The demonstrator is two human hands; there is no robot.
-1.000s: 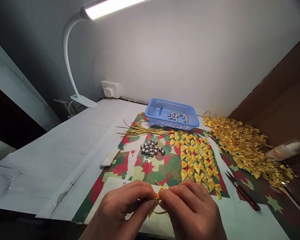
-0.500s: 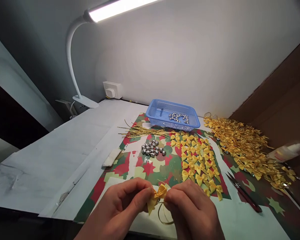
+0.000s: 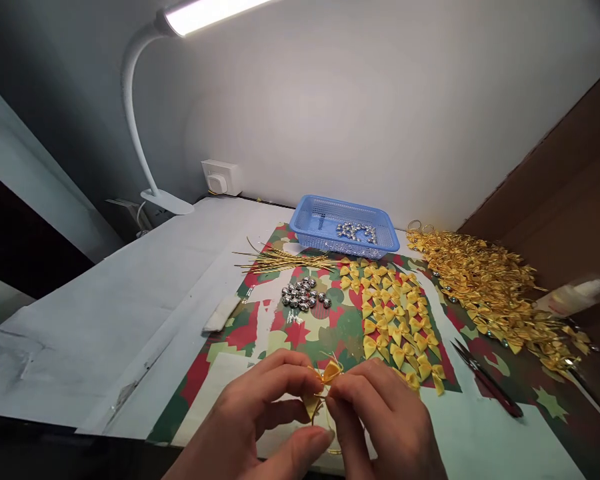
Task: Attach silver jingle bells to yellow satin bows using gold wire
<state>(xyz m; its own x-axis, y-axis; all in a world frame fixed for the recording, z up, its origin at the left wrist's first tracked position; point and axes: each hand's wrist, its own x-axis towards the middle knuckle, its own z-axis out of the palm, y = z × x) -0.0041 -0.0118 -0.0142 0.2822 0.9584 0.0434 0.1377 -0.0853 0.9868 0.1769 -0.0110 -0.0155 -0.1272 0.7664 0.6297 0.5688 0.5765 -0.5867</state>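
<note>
At the near edge of the table, my left hand (image 3: 260, 413) has its fingertips against a yellow ribbon bow (image 3: 311, 404). Its thumb hangs lower, apart from the index finger, and the bow appears caught between the other fingers. Thumb and index finger of my right hand (image 3: 385, 420) pinch a thin gold cord (image 3: 334, 451) at the bow's right side. This cord curves down in a loop below the bow. My fingers cover part of the bow and its middle.
Silver bells (image 3: 304, 293) lie ahead, with gold cords (image 3: 285, 260) behind them. Rows of yellow bows (image 3: 397, 313) lie to their right. Farther back stands a blue basket (image 3: 300, 230) with silver bells. At right are dark scissors (image 3: 487, 383), a heap of finished-looking bows (image 3: 490, 280) and a white bottle (image 3: 573, 299).
My left thumb has come away from the bow and dropped lower. The bow has shifted slightly right and up between my hands. My right hand keeps its pinch.
</note>
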